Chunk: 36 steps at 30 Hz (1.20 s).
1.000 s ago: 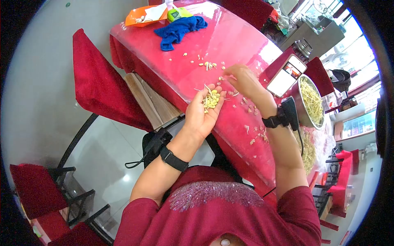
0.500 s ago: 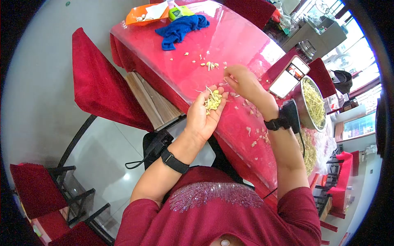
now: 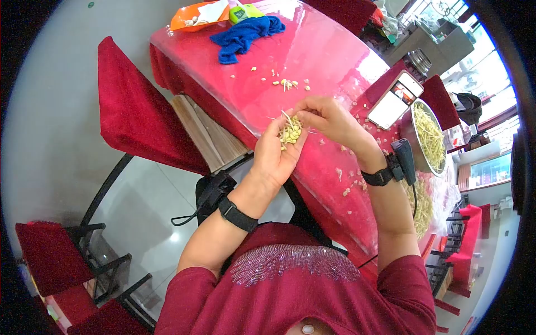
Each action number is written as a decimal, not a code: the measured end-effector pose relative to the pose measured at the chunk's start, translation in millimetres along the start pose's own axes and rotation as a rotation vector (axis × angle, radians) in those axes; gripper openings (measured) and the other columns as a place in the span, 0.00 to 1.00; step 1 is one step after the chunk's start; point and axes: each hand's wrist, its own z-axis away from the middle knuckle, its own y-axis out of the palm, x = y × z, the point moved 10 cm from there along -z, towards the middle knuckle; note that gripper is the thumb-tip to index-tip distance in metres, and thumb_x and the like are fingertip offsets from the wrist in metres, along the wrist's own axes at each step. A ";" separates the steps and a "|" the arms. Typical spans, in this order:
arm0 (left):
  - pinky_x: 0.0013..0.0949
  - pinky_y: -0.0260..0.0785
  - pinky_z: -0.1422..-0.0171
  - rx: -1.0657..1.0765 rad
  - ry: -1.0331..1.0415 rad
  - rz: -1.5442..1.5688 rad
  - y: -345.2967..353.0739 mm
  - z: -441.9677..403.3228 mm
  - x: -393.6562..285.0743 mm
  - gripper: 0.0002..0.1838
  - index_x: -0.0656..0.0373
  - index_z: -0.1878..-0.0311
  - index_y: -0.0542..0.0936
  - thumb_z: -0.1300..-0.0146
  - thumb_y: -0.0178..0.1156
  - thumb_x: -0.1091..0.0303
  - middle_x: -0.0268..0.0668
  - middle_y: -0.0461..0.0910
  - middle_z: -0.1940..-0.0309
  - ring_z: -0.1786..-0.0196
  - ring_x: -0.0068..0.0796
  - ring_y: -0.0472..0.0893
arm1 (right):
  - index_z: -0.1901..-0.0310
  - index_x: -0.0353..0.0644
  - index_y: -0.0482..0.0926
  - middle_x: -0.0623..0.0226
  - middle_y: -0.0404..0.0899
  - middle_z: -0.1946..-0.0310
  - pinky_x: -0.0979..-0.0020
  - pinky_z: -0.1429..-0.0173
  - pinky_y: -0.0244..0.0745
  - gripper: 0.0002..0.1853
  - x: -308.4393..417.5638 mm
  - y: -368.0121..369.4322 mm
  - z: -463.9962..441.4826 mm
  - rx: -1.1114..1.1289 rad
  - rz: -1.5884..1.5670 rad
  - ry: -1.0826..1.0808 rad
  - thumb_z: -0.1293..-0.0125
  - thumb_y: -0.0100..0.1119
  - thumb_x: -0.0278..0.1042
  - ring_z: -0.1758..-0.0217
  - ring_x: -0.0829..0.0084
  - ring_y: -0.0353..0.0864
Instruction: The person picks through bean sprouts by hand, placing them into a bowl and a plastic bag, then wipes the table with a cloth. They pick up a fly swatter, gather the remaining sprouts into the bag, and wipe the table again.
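Observation:
My left hand (image 3: 274, 155), palm up and cupped, holds a small heap of yellow-headed bean sprouts (image 3: 290, 132), some with white stems sticking out past the fingers. My right hand (image 3: 329, 119) is at the left fingertips, thumb and forefinger pinched together at the edge of the heap. Whatever lies between those fingertips is too small to make out. Beyond the hands, a few loose sprout heads (image 3: 287, 84) lie on the red-covered table (image 3: 245, 100). Pale husk bits are scattered near my right forearm.
A metal bowl (image 3: 412, 138) full of sprouts stands at the right, beside a propped phone (image 3: 395, 99). More sprouts (image 3: 417, 204) lie below the bowl. At the far end are a blue cloth (image 3: 243, 38) and an orange tray (image 3: 190, 15). A red-covered chair (image 3: 139, 106) stands left.
My right hand has moved left from over the table to the sprouts in my left palm, where it now meets the left fingertips. The left hand has hardly moved.

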 end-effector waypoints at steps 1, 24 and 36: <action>0.29 0.71 0.52 0.003 -0.004 -0.001 0.2 0.0 0.3 0.10 0.64 0.57 0.72 0.39 0.49 0.69 0.38 0.74 0.62 0.58 0.29 0.75 | 0.62 0.34 0.73 0.73 0.73 0.72 0.81 0.62 0.66 0.07 -1.9 1.2 -0.1 0.010 0.008 0.016 0.39 0.48 0.26 0.67 0.85 0.69; 0.37 0.71 0.47 -0.007 -0.024 0.018 -5.4 -1.5 1.0 0.13 0.66 0.53 0.68 0.37 0.44 0.69 0.46 0.73 0.56 0.52 0.43 0.74 | 0.64 0.37 0.75 0.65 0.76 0.73 0.74 0.65 0.69 0.08 -66.6 -66.9 -10.3 -0.383 0.449 0.057 0.45 0.54 0.29 0.71 0.75 0.74; 0.38 0.71 0.47 -0.019 -0.030 -0.001 -7.0 0.1 1.6 0.12 0.66 0.53 0.68 0.38 0.46 0.70 0.48 0.72 0.55 0.52 0.42 0.74 | 0.69 0.38 0.75 0.52 0.75 0.71 0.59 0.60 0.69 0.09 -66.7 -47.6 -36.9 -0.329 0.540 0.050 0.47 0.53 0.34 0.64 0.54 0.74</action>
